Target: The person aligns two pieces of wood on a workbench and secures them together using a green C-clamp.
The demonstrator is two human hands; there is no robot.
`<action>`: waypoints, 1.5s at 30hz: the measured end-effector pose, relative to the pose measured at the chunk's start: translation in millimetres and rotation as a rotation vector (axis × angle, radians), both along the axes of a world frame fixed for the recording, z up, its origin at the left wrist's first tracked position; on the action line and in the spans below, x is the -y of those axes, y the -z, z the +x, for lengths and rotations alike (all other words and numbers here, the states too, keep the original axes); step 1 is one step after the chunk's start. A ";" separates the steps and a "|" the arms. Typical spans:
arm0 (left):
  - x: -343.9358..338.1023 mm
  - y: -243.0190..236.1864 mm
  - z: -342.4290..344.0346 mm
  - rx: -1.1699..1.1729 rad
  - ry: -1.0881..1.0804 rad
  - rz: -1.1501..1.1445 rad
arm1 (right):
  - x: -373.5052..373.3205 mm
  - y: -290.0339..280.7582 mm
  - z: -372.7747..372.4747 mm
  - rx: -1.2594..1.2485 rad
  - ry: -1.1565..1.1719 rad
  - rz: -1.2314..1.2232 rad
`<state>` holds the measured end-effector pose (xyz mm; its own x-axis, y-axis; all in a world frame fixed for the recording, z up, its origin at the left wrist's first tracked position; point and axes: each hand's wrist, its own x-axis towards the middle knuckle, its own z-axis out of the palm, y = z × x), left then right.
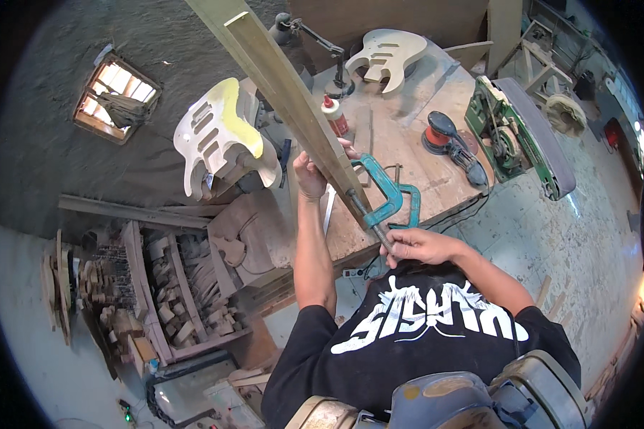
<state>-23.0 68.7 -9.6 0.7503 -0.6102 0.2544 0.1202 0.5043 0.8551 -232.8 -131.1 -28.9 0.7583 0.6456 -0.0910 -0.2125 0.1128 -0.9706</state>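
Two long wooden strips point(286, 89), laid face to face, slant up from my chest over the workbench. My left hand point(310, 176) is closed round them near their lower end, with some fingertips showing on the far side. A teal C-clamp point(388, 194) sits at this lower end, its screw pointing back toward me. My right hand point(429, 247) grips the outer end of the screw; its handle is partly hidden by the fingers. Another teal C-clamp point(414, 204) is just beyond, close to the bench edge.
On the workbench point(415, 107) are a red-capped bottle point(334, 114), an orbital sander point(444, 136), a desk lamp point(315, 43) and a pale guitar body point(390, 57). A yellow-marked guitar body point(215, 136) is at left. A green belt sander point(515, 136) stands right; wood offcuts point(186, 293) fill a rack lower left.
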 end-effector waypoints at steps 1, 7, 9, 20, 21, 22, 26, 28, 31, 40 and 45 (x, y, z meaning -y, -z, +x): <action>2.4 -4.3 -1.7 0.022 -0.012 0.003 | 1.6 2.1 3.8 0.003 -0.003 0.004; -8.0 17.8 1.6 0.005 -0.131 -0.004 | -0.8 18.7 18.6 0.071 -0.170 -0.054; -12.4 18.1 3.3 0.038 -0.074 -0.009 | 1.2 21.1 19.2 0.026 -0.192 -0.044; -20.8 20.9 13.9 0.024 0.152 -0.034 | 11.0 32.4 20.7 0.067 -0.239 -0.058; -23.2 22.0 18.8 0.037 0.186 -0.027 | 11.1 30.1 20.7 0.077 -0.231 -0.033; -24.5 24.1 22.4 0.051 0.219 -0.021 | 11.6 28.2 21.2 0.070 -0.233 -0.031; -17.2 26.9 25.4 0.040 0.208 -0.122 | 12.2 27.3 24.0 0.078 -0.255 -0.062; -13.9 23.9 25.1 0.099 0.226 -0.178 | 11.2 26.5 24.9 0.075 -0.264 -0.069; -9.1 20.5 23.0 0.052 0.219 -0.163 | 11.7 24.4 25.2 0.094 -0.245 -0.074; -15.0 22.4 19.4 0.014 0.186 -0.190 | 10.0 17.0 29.3 0.117 -0.221 -0.097; -13.1 20.6 18.8 0.042 0.167 -0.177 | 9.1 19.3 33.4 0.090 -0.303 -0.159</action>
<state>-4.2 81.7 -30.2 0.6292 -0.6681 0.3972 0.1806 0.6227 0.7613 -199.4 -140.2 -48.2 0.5439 0.8257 -0.1499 -0.1255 -0.0966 -0.9874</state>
